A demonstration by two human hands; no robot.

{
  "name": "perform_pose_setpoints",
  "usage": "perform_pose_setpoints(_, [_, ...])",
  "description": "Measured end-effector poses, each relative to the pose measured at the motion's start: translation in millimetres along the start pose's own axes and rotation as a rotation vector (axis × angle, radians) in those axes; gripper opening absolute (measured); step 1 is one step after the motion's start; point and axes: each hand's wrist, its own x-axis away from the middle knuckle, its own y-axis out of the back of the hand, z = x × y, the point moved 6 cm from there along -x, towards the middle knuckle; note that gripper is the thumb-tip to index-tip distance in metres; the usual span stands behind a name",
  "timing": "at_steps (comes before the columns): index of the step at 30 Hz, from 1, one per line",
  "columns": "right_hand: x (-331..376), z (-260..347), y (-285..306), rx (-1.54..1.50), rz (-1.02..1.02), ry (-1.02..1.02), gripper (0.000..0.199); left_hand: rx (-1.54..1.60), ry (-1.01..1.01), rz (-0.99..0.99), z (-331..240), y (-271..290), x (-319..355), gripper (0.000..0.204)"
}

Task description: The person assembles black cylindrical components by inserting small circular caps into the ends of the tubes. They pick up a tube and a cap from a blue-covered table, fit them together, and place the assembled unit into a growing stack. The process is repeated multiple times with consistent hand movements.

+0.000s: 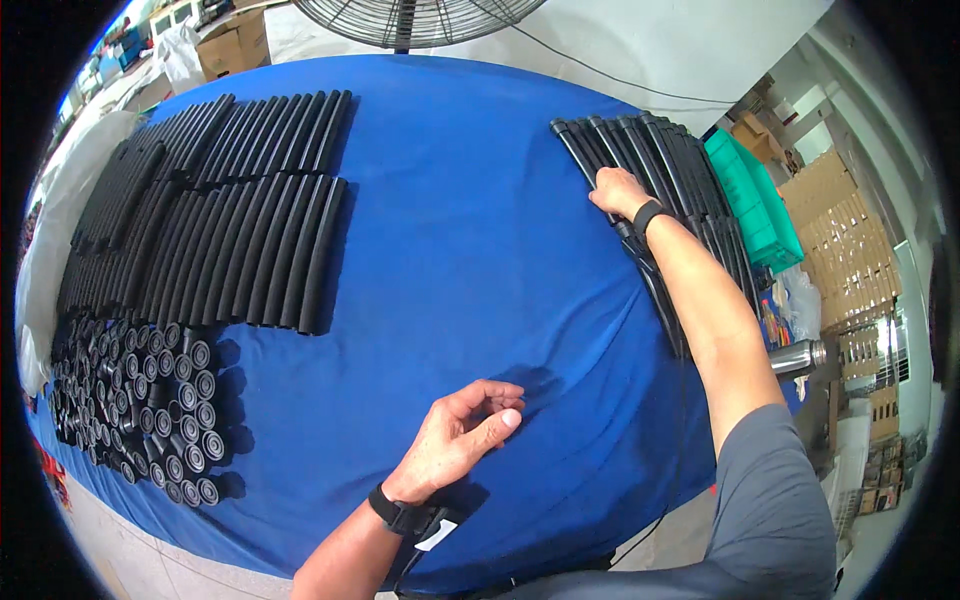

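My left hand (460,437) hovers over the near middle of the blue cloth, fingers loosely bent and thumb apart, holding nothing. Reaching far right, my right hand (618,191) has its fingers closed on a black tube (579,150) at the left edge of a stack of black tubes (655,150). Its fingertips are partly hidden. These right-hand tubes have a wider cap-like end at the far side. On the left lie rows of plain black tubes (250,240), side by side. Nearer me is a crowd of small round black caps (165,415), many standing with ringed faces up.
A blue cloth (430,200) covers the table. A green plastic crate (752,200) stands beyond the right stack, with a steel bottle (797,358) nearer. A fan (405,20) stands at the far edge. Clear plastic sheeting (60,240) borders the left. A thin cable runs down from the right-hand stack.
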Motion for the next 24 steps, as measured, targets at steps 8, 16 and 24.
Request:
perform_pose_setpoints(8, [17.6,19.1,20.1,-0.116,0.155,-0.197,0.040,-0.020,0.006,-0.026,-2.2,3.3,4.6,0.037])
perform_pose_setpoints(16, [7.9,19.8,11.8,-0.069,-0.008,0.034,0.048,-0.042,-0.010,-0.040,-2.7,4.2,4.1,0.036])
perform_pose_setpoints(24, [12.7,16.2,18.9,-0.144,-0.070,0.049,0.049,-0.052,0.016,-0.036,-3.0,1.4,2.2,0.036])
